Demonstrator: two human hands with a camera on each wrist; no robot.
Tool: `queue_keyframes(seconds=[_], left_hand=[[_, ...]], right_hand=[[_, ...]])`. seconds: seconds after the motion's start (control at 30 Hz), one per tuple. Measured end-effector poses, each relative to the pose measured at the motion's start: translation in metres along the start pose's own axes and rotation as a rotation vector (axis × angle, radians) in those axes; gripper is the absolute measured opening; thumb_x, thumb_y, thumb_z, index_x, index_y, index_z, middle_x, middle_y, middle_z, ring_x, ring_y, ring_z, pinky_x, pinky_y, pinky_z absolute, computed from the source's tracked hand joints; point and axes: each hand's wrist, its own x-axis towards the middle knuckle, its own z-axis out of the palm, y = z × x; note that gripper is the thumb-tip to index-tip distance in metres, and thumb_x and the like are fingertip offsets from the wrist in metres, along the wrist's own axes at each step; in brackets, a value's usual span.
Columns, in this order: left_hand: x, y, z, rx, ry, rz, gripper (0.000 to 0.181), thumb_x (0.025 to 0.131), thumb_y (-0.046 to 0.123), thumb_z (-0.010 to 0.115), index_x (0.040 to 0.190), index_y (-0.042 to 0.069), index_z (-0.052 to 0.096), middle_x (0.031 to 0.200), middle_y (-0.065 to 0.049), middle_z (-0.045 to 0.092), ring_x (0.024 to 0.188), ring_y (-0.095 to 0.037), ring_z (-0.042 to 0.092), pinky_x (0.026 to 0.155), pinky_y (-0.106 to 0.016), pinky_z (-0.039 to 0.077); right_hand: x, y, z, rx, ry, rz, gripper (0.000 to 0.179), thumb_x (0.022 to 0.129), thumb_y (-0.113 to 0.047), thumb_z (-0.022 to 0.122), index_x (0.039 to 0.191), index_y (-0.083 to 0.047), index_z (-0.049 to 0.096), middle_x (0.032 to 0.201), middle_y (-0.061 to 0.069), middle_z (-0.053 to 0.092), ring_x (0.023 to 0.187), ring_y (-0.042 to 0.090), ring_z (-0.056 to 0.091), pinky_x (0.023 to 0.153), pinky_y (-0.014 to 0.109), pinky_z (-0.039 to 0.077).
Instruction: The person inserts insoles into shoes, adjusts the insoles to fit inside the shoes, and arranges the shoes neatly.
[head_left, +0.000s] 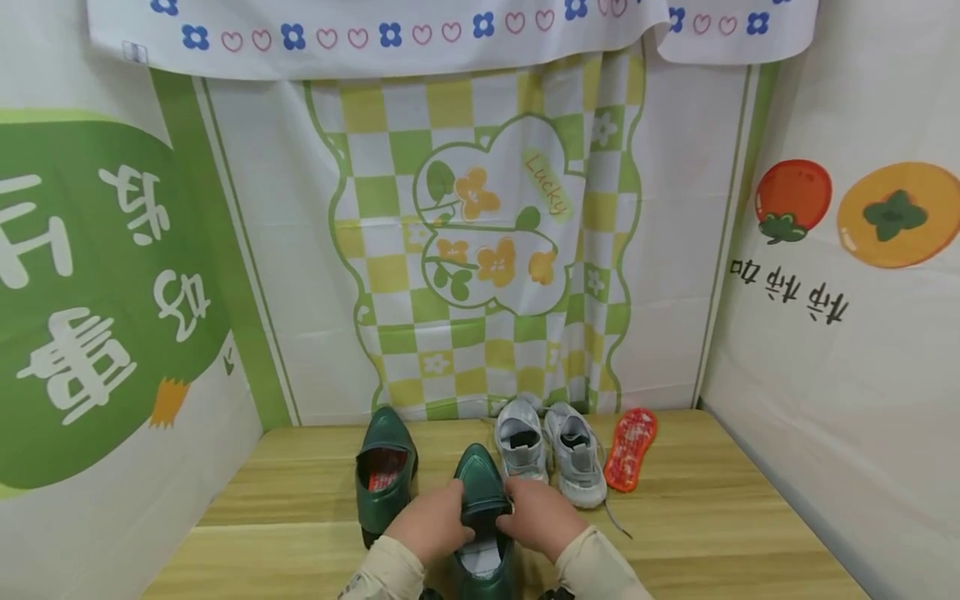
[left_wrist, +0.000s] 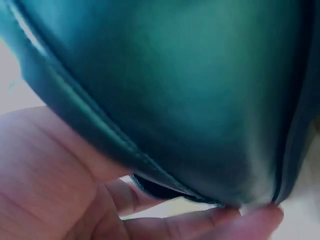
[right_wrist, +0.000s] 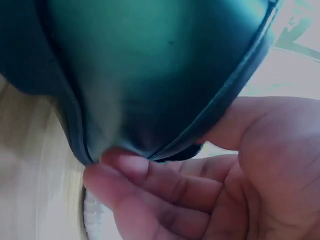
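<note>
Both hands grip a dark green pointed loafer (head_left: 480,477) from its two sides, its toe facing away from me. My left hand (head_left: 433,523) has its thumb at the opening's edge and its fingers along the side, as the shoe (left_wrist: 190,90) fills the left wrist view. On the other side my right hand (head_left: 543,515) holds it the same way, with fingertips (right_wrist: 132,165) pressed on the green upper in the right wrist view. Something whitish (head_left: 480,557) shows inside the shoe. Left of it stands the matching loafer (head_left: 386,427), with a red patterned insole (head_left: 384,468) inside.
Two grey sneakers (head_left: 576,450) with loose laces stand right of the held shoe. A red-edged insole (head_left: 630,450) lies beyond them on the wood-grain table (head_left: 720,508). Printed cloth (head_left: 487,225) hangs at the back edge, with cloth walls at both sides.
</note>
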Motion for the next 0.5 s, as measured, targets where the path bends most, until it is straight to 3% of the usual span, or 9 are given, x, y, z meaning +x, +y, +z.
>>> queue_keyframes(seconds=[0.17,0.3,0.43,0.5], left_hand=[[-0.0037,-0.0013,-0.0031,-0.061,-0.035,-0.019,0.036,0.086,-0.009,0.069,0.12,0.0,0.065,0.108,-0.017,0.075,0.087,-0.026,0.071,0.08,-0.05,0.061],[-0.0055,-0.0001,-0.0061,-0.071,-0.04,-0.031,0.04,0.085,-0.005,0.07,0.124,-0.002,0.064,0.114,-0.019,0.075,0.094,-0.03,0.072,0.085,-0.054,0.06],[-0.0074,0.0019,-0.0073,-0.075,-0.032,-0.049,0.04,0.085,-0.004,0.07,0.124,-0.003,0.065,0.116,-0.02,0.074,0.097,-0.034,0.072,0.088,-0.057,0.06],[-0.0072,0.0027,-0.0067,-0.071,-0.028,-0.05,0.037,0.086,-0.007,0.069,0.123,-0.003,0.066,0.115,-0.02,0.075,0.097,-0.033,0.073,0.089,-0.056,0.06]], right_hand=[[-0.0033,0.0004,-0.0052,0.063,-0.064,0.008,0.018,0.087,0.0,0.067,0.103,-0.009,0.068,0.08,0.001,0.066,0.059,0.018,0.059,0.056,0.036,0.048],[-0.0039,0.0012,-0.0068,0.146,-0.097,0.048,0.017,0.091,-0.007,0.068,0.108,-0.006,0.068,0.079,0.003,0.065,0.056,0.02,0.06,0.052,0.038,0.047],[-0.0055,0.003,-0.0072,0.118,-0.096,0.063,0.007,0.089,-0.014,0.068,0.087,-0.007,0.068,0.068,0.002,0.062,0.054,0.019,0.057,0.052,0.036,0.043],[-0.0067,0.0036,-0.0078,0.077,-0.091,0.037,0.012,0.087,-0.011,0.067,0.075,-0.009,0.066,0.06,0.0,0.06,0.051,0.017,0.054,0.051,0.033,0.042]])
